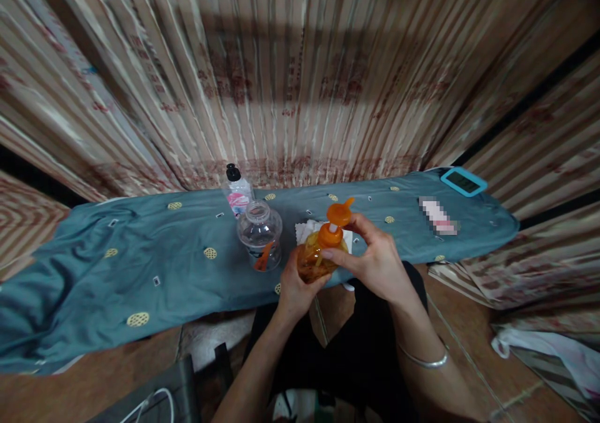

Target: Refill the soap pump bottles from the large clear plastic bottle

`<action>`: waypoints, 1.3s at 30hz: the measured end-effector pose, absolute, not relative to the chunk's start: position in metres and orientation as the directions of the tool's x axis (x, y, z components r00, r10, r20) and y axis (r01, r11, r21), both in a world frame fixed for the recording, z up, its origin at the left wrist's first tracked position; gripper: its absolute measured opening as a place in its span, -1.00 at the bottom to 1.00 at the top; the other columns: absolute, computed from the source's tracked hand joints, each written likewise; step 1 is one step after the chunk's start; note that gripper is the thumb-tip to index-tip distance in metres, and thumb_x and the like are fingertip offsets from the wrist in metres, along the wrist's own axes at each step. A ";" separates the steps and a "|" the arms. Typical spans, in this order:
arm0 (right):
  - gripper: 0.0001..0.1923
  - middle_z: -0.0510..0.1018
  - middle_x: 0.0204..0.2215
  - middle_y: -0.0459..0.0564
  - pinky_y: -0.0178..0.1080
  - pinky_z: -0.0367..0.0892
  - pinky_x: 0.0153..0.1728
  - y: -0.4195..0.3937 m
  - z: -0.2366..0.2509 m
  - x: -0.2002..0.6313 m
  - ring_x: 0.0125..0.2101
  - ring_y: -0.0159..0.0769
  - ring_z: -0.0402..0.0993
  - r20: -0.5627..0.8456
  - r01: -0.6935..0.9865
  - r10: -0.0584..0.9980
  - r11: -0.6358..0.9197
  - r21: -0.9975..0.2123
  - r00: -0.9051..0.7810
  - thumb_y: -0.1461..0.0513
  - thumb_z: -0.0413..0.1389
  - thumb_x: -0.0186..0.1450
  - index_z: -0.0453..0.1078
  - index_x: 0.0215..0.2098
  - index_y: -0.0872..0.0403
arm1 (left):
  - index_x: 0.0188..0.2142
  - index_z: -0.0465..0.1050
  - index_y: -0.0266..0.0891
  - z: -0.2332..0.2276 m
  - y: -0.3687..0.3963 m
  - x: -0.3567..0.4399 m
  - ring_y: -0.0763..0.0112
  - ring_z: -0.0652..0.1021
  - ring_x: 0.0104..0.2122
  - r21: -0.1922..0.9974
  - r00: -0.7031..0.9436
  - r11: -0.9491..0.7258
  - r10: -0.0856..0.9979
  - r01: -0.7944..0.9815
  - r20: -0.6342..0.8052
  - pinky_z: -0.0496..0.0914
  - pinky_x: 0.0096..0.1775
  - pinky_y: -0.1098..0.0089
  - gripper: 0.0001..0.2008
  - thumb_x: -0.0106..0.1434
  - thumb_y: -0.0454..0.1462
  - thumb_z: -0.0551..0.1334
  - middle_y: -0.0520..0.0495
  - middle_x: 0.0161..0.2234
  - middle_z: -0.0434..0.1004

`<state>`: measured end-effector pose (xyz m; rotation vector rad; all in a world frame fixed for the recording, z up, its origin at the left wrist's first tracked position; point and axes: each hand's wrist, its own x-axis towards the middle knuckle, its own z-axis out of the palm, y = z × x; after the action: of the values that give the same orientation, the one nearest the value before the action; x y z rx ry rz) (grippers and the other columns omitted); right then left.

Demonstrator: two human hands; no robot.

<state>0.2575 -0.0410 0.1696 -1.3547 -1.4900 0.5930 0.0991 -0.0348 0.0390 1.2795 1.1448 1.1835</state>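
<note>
An orange pump bottle (315,263) with amber liquid in it is held just over the front edge of the cloth-covered board. My left hand (296,288) is closed around its body from the left and below. From the right, my right hand (382,263) grips the neck and pump head (338,214), thumb in front and fingers behind. The pump head sits raised on a pale stem, its spout pointing up and to the right. White tissue (347,240) lies behind the bottle, partly hidden. Left of my hands stands a clear plastic bottle (259,230), open at the top, with an orange mark low on it.
A white and pink bottle with a black cap (238,193) stands behind the clear one. Teal patterned cloth (187,279) covers the long narrow board. To the right lie a pixelated pink item (438,215) and a blue-framed device (464,181). Striped curtains (300,98) hang behind.
</note>
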 end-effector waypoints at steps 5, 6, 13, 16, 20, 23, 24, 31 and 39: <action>-0.65 0.73 -0.13 -0.05 -0.15 0.53 -0.07 -0.043 0.163 0.253 -0.14 -0.13 0.68 0.389 0.437 0.914 0.305 -0.846 0.116 -0.05 0.43 0.26 0.64 -0.10 -0.06 | 0.19 0.46 -0.22 0.042 -0.034 0.099 -0.05 0.76 0.12 0.999 0.089 -0.046 0.995 0.007 0.045 0.63 0.22 -0.04 -0.26 0.04 -0.24 0.62 -0.25 0.12 0.76; -0.66 0.73 -0.13 -0.06 -0.17 0.54 -0.08 -0.043 0.166 0.254 -0.15 -0.16 0.68 0.396 0.426 0.911 0.313 -0.849 0.119 -0.06 0.41 0.30 0.64 -0.08 -0.06 | 0.19 0.46 -0.22 0.042 -0.034 0.099 -0.06 0.75 0.13 0.999 0.088 -0.044 0.995 0.005 0.044 0.62 0.23 -0.05 -0.25 0.03 -0.24 0.63 -0.26 0.13 0.75; -0.70 0.72 -0.24 -0.11 -0.30 0.58 -0.22 -0.039 0.213 0.261 -0.27 -0.30 0.66 0.529 0.163 0.841 0.510 -0.845 0.113 0.00 0.49 0.31 0.59 -0.15 -0.06 | 0.20 0.45 -0.22 0.032 -0.032 0.101 -0.12 0.72 0.18 0.999 0.072 -0.052 0.996 0.004 0.051 0.58 0.29 -0.13 -0.22 0.01 -0.25 0.63 -0.30 0.17 0.72; -0.73 0.72 -0.21 -0.10 -0.27 0.61 -0.23 -0.037 0.228 0.264 -0.24 -0.27 0.68 0.581 0.113 0.803 0.570 -0.814 0.136 0.03 0.47 0.33 0.63 -0.09 -0.08 | 0.20 0.45 -0.23 0.032 -0.032 0.101 -0.12 0.73 0.16 0.999 0.069 -0.048 0.996 0.001 0.048 0.58 0.28 -0.14 -0.21 0.00 -0.24 0.64 -0.31 0.15 0.73; -0.67 0.72 -0.15 -0.07 -0.13 0.68 -0.18 -0.036 0.238 0.266 -0.19 -0.13 0.72 0.627 0.067 0.773 0.623 -0.779 0.096 0.08 0.46 0.34 0.64 0.04 -0.12 | 0.18 0.47 -0.21 0.037 -0.033 0.100 -0.10 0.73 0.17 0.999 0.060 -0.052 0.997 0.012 0.051 0.58 0.28 -0.10 -0.22 -0.01 -0.22 0.66 -0.27 0.13 0.74; -0.61 0.72 -0.14 -0.11 -0.15 0.69 -0.11 -0.036 0.243 0.265 -0.16 -0.16 0.73 0.683 0.128 0.722 0.671 -0.731 0.111 0.14 0.51 0.29 0.64 0.06 -0.15 | 0.18 0.48 -0.22 0.038 -0.033 0.101 -0.10 0.74 0.15 0.999 0.062 -0.054 0.997 0.005 0.053 0.60 0.27 -0.08 -0.22 -0.01 -0.20 0.67 -0.27 0.12 0.75; -0.58 0.73 -0.12 -0.12 -0.18 0.68 -0.07 -0.036 0.245 0.263 -0.14 -0.18 0.73 0.700 0.151 0.704 0.684 -0.714 0.122 0.16 0.54 0.25 0.65 0.05 -0.16 | 0.17 0.48 -0.22 0.038 -0.032 0.101 -0.10 0.74 0.15 0.999 0.060 -0.053 0.997 0.002 0.052 0.60 0.26 -0.08 -0.22 -0.01 -0.20 0.67 -0.28 0.12 0.75; -0.66 0.72 -0.16 -0.13 -0.25 0.65 -0.14 -0.038 0.246 0.260 -0.18 -0.27 0.70 0.724 0.108 0.669 0.718 -0.688 0.167 0.22 0.46 0.32 0.67 0.05 -0.14 | 0.17 0.48 -0.21 0.036 -0.032 0.101 -0.06 0.75 0.13 0.998 0.062 -0.065 0.996 0.006 0.065 0.63 0.23 -0.05 -0.24 -0.01 -0.25 0.65 -0.24 0.11 0.76; -0.64 0.70 -0.15 -0.14 -0.27 0.63 -0.15 -0.041 0.245 0.266 -0.20 -0.28 0.68 0.777 0.185 0.595 0.756 -0.627 0.205 0.23 0.46 0.31 0.67 0.05 -0.18 | 0.15 0.49 -0.21 0.039 -0.032 0.099 -0.09 0.74 0.15 0.998 0.061 -0.061 0.996 0.025 0.059 0.60 0.26 -0.08 -0.24 -0.03 -0.25 0.66 -0.25 0.11 0.75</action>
<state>0.2658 -0.0410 0.2447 -0.7054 -1.3631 0.3211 0.0991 -0.0320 0.0392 1.3010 1.1550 1.1950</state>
